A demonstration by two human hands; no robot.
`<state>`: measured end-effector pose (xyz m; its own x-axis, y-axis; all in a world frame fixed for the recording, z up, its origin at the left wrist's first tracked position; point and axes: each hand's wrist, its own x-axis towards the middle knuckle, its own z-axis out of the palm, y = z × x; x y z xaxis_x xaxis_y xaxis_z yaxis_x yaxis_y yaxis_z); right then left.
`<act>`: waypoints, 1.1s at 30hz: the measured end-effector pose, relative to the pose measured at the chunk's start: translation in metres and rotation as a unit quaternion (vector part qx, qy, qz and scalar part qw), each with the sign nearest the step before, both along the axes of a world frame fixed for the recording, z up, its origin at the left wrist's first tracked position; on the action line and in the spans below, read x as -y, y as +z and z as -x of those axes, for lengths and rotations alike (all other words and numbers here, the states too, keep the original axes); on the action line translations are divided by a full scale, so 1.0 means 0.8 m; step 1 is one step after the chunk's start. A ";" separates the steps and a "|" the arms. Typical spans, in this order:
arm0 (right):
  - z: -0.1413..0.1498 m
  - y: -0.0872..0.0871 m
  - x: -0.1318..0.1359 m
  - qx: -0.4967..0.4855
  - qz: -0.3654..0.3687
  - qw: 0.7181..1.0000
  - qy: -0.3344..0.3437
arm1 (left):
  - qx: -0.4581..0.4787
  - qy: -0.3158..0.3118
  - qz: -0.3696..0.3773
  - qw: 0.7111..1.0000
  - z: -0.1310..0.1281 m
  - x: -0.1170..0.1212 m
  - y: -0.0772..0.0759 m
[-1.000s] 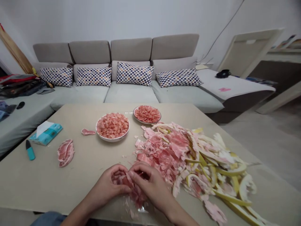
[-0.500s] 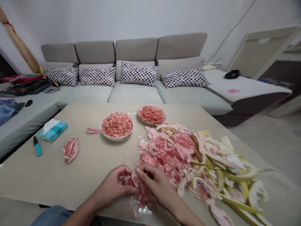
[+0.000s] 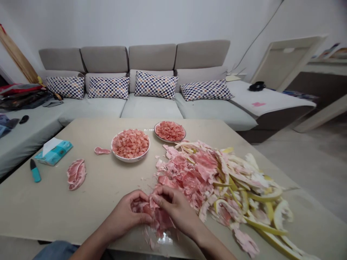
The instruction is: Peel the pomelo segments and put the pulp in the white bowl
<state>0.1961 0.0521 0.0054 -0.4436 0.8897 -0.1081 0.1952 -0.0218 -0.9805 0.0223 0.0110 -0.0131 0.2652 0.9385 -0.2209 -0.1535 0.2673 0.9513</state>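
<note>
Near the table's front edge, my left hand (image 3: 128,213) is closed around a pomelo segment (image 3: 147,208), thumb below and fingers above. My right hand (image 3: 177,211) pinches the pale pink membrane at the segment's upper right side. The segment is partly hidden by my fingers. Beneath the hands, loose pink membrane lies on the shiny tabletop. Just to the right spreads a heap of pomelo membranes (image 3: 187,173) and yellow-green rind strips (image 3: 267,196). A white bowl (image 3: 131,159) heaped with pink pomelo pulp stands beyond my left hand, and a dark-rimmed plate (image 3: 170,141) of pulp farther back.
On the left of the table (image 3: 108,180) lie a larger pomelo segment (image 3: 76,174), a smaller piece (image 3: 102,151), a blue tissue pack (image 3: 54,151) and a turquoise-handled knife (image 3: 35,171). A grey sofa (image 3: 151,106) with checkered cushions stands behind the table.
The view has turned slightly right, so the table and its contents sit farther left. My hands stay on the pomelo segment, with only slight finger movement.
</note>
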 end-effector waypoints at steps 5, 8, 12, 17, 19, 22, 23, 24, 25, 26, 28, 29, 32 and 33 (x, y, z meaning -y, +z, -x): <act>0.001 -0.003 -0.003 -0.086 0.066 0.993 -0.040 | 0.032 0.004 0.014 0.999 0.002 0.006 -0.006; -0.014 0.001 -0.017 -0.115 0.064 0.987 -0.095 | 0.053 0.001 0.016 0.998 0.001 0.009 -0.007; -0.033 0.009 -0.029 -0.040 -0.019 0.995 -0.095 | 0.089 -0.008 0.005 0.996 0.000 0.009 -0.004; -0.026 0.009 -0.022 0.050 -0.099 0.993 -0.042 | 0.197 0.029 0.053 0.979 -0.001 0.009 0.000; -0.021 0.007 -0.018 0.075 -0.123 0.989 -0.042 | 0.239 0.052 0.087 0.966 -0.002 0.008 0.001; -0.018 0.002 -0.015 0.126 -0.156 0.978 -0.051 | 0.280 0.080 0.105 0.951 -0.002 0.006 0.002; -0.018 0.000 -0.015 0.136 -0.165 0.976 -0.046 | 0.288 0.085 0.105 0.948 -0.003 0.006 0.003; -0.018 -0.002 -0.015 0.138 -0.176 0.974 -0.040 | 0.292 0.090 0.103 0.947 -0.003 0.005 0.004; -0.017 -0.003 -0.014 0.133 -0.188 0.973 -0.035 | 0.293 0.094 0.097 0.947 -0.004 0.005 0.005; -0.016 -0.004 -0.013 0.121 -0.199 0.972 -0.034 | 0.290 0.101 0.089 0.947 -0.005 0.005 0.005; -0.012 -0.005 -0.008 0.090 -0.206 0.974 -0.038 | 0.277 0.119 0.074 0.951 -0.006 0.006 0.005; -0.009 -0.005 -0.005 0.077 -0.200 0.976 -0.038 | 0.267 0.128 0.070 0.952 -0.007 0.007 0.005; 0.003 -0.001 0.006 0.051 -0.180 0.982 -0.035 | 0.247 0.146 0.062 0.956 -0.008 0.010 0.003; 0.006 0.000 0.009 0.048 -0.178 0.982 -0.040 | 0.242 0.149 0.059 0.957 -0.009 0.011 0.003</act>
